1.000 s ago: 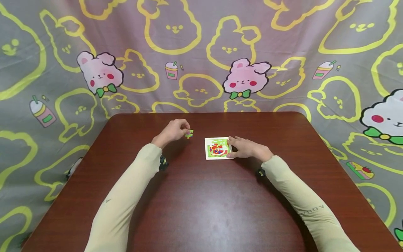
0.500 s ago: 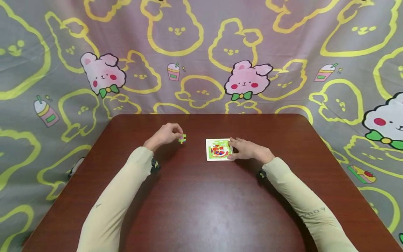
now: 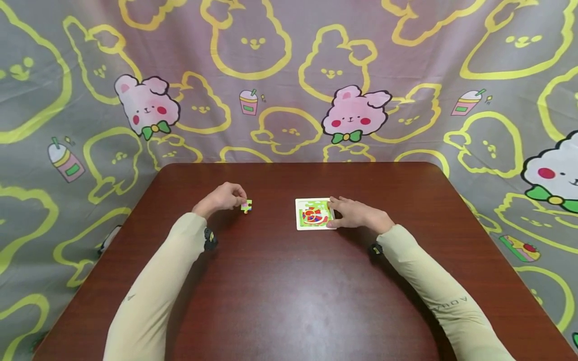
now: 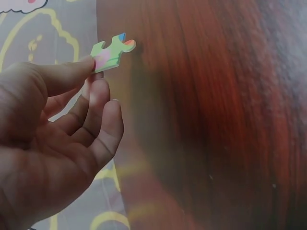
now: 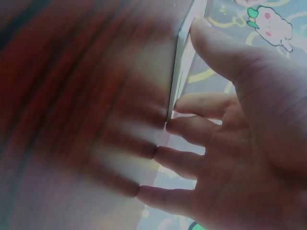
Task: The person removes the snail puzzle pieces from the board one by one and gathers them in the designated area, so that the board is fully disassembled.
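Observation:
In the head view my left hand pinches a jigsaw piece between thumb and fingers, left of the puzzle board. The left wrist view shows the jigsaw piece as mostly light green, with pink, blue and orange patches, held above the table; the other fingers curl loosely below it. A white-framed puzzle board with a red, blue and green picture lies flat on the table. Along its right edge rests my right hand. In the right wrist view the thumb touches the puzzle board, and the fingers are spread, their tips down by the table.
Beneath everything is a dark red-brown wooden table with rounded far corners. A grey curtain with yellow outlines and pink bunny prints hangs behind it and along both sides.
My left hand has moved left and a little nearer, carrying the jigsaw piece away from the puzzle board. The right hand and the board have stayed in place.

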Action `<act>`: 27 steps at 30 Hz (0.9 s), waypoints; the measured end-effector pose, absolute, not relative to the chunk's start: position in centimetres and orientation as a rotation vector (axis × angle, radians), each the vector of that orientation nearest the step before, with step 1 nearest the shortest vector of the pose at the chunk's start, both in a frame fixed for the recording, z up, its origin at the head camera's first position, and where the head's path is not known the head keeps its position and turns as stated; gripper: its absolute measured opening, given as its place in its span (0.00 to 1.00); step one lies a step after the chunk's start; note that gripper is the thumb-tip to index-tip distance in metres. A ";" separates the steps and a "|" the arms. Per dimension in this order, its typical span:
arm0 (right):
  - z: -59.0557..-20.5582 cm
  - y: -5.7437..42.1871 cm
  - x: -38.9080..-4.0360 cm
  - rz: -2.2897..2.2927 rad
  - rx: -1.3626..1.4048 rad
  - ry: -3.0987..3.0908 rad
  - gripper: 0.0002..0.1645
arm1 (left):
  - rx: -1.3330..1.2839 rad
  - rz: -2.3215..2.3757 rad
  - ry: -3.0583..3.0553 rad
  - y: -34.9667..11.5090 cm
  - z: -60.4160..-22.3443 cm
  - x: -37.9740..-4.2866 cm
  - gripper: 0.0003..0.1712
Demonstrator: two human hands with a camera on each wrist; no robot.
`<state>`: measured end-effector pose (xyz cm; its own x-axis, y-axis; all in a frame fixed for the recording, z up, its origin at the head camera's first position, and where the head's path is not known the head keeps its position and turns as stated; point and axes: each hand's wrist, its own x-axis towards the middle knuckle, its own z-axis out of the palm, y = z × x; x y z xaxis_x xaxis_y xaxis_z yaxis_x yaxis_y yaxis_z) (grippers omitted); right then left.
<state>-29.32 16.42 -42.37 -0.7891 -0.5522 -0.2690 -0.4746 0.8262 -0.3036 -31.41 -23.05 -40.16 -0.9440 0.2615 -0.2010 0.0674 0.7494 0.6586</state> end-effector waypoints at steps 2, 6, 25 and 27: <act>-42.3 16.5 -29.3 -0.312 -0.769 2.662 0.48 | 0.241 0.990 2.652 -23.4 -40.4 -31.5 0.05; -42.3 16.5 -29.3 -0.316 -0.759 2.661 0.48 | 0.218 0.998 2.630 -23.8 -40.8 -31.7 0.06; -42.4 16.6 -29.5 -0.315 -0.768 2.654 0.49 | 0.124 0.993 2.651 -24.1 -41.9 -32.0 0.06; -42.4 16.6 -29.5 -0.311 -0.774 2.655 0.49 | 0.098 0.977 2.669 -23.9 -41.8 -31.9 0.07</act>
<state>-29.51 16.60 -42.40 -0.7867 -0.5528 -0.2748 -0.4745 0.8262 -0.3038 -31.92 -23.91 -41.81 -0.9537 0.1637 -0.2523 -0.0377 0.7671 0.6404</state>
